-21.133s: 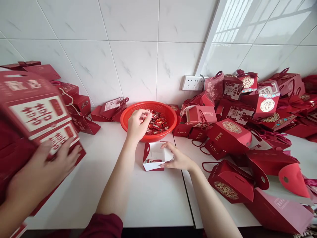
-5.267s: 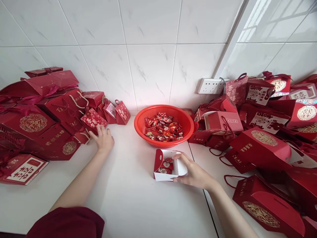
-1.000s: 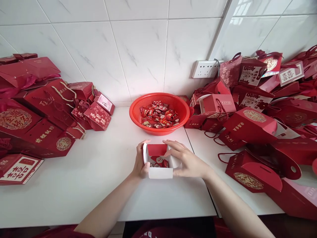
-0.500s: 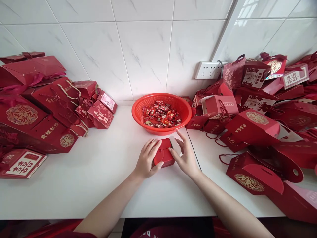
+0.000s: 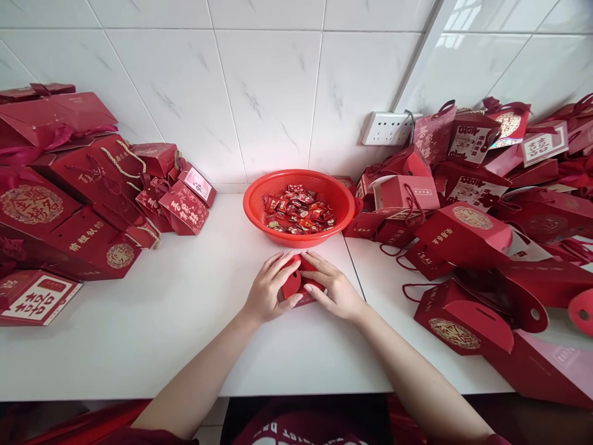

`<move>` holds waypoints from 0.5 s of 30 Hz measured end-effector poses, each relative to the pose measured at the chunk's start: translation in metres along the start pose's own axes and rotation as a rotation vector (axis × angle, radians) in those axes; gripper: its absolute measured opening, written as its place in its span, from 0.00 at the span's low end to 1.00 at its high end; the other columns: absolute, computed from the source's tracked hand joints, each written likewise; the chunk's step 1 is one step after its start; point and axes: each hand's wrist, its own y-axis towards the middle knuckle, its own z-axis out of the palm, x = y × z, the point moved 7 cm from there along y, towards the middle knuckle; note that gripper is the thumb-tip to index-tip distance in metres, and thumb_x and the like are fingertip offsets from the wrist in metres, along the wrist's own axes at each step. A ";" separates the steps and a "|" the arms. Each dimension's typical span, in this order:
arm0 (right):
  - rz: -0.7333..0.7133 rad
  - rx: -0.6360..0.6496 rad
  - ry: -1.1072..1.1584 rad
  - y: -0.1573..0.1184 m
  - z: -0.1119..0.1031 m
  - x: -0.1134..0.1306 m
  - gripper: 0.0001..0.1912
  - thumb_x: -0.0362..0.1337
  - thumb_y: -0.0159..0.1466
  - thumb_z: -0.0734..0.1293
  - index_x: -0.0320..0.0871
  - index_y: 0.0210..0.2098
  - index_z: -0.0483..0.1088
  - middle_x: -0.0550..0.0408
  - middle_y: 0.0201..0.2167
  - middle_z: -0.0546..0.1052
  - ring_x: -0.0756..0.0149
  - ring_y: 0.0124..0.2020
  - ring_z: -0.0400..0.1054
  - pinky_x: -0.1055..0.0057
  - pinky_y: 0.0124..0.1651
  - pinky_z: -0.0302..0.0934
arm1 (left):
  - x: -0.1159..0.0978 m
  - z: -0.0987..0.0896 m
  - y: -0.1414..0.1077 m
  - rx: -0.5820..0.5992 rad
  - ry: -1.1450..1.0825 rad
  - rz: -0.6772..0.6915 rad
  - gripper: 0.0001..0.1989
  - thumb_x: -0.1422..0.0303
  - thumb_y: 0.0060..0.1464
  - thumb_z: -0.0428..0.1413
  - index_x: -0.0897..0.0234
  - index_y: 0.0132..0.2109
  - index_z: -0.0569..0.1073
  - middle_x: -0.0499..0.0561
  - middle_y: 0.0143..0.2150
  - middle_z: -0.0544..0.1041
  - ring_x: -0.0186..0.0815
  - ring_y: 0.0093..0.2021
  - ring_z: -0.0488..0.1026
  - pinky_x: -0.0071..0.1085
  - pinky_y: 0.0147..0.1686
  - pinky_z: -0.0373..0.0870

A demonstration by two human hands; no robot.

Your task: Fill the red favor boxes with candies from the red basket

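A small red gift box (image 5: 291, 284) stands on the white counter in front of me, between both hands. My left hand (image 5: 267, 293) grips its left side, fingers over the top and thumb at the near edge. My right hand (image 5: 340, 293) is closed over the right side, its fingers pressing a top flap down. Much of the box is hidden under my fingers, and its contents do not show. Just behind it sits a red plastic colander (image 5: 252, 213) with wrapped candies (image 5: 303, 210) in it.
Red gift boxes with handles (image 5: 90, 241) are piled on the left of the counter (image 5: 152, 346). A larger pile of red boxes (image 5: 467, 232) fills the right side. A white power strip (image 5: 386, 128) is against the tiled wall.
My right hand has moved inward over the box, and the raised flap with the pale underside is now folded down. My left hand stays on the left side.
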 end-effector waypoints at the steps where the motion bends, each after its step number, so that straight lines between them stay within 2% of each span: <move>1: -0.010 0.006 -0.007 0.000 0.000 0.000 0.18 0.44 0.72 0.62 0.44 0.57 0.72 0.44 0.69 0.61 0.51 0.72 0.50 0.45 0.70 0.54 | 0.001 0.000 0.000 0.007 -0.005 -0.004 0.32 0.55 0.60 0.56 0.57 0.68 0.63 0.57 0.70 0.62 0.55 0.69 0.57 0.56 0.67 0.58; 4: -0.069 0.010 0.001 -0.002 0.000 0.003 0.21 0.45 0.72 0.62 0.43 0.60 0.69 0.44 0.69 0.61 0.51 0.72 0.50 0.45 0.70 0.54 | 0.002 0.001 0.000 0.041 -0.068 -0.021 0.33 0.53 0.59 0.57 0.57 0.69 0.62 0.58 0.72 0.58 0.54 0.70 0.56 0.54 0.67 0.58; 8: -0.146 -0.067 0.005 -0.005 -0.002 0.009 0.18 0.39 0.72 0.61 0.44 0.59 0.68 0.43 0.66 0.66 0.52 0.69 0.57 0.46 0.68 0.58 | -0.003 0.001 -0.004 0.192 -0.126 -0.101 0.37 0.53 0.57 0.60 0.57 0.70 0.60 0.59 0.75 0.46 0.54 0.71 0.54 0.49 0.67 0.62; 12: -0.219 -0.233 -0.002 -0.009 -0.011 0.017 0.14 0.30 0.70 0.61 0.44 0.54 0.70 0.42 0.54 0.77 0.56 0.56 0.72 0.55 0.56 0.71 | -0.003 -0.014 -0.015 0.293 0.023 -0.256 0.35 0.56 0.58 0.60 0.51 0.69 0.60 0.55 0.73 0.52 0.48 0.67 0.63 0.41 0.63 0.68; 15: -0.243 -0.308 -0.037 -0.011 -0.015 0.021 0.12 0.27 0.68 0.62 0.44 0.49 0.71 0.44 0.45 0.80 0.59 0.45 0.77 0.61 0.44 0.74 | 0.021 -0.044 -0.021 0.206 0.312 -0.374 0.31 0.55 0.59 0.58 0.51 0.67 0.64 0.57 0.70 0.59 0.49 0.63 0.68 0.44 0.61 0.69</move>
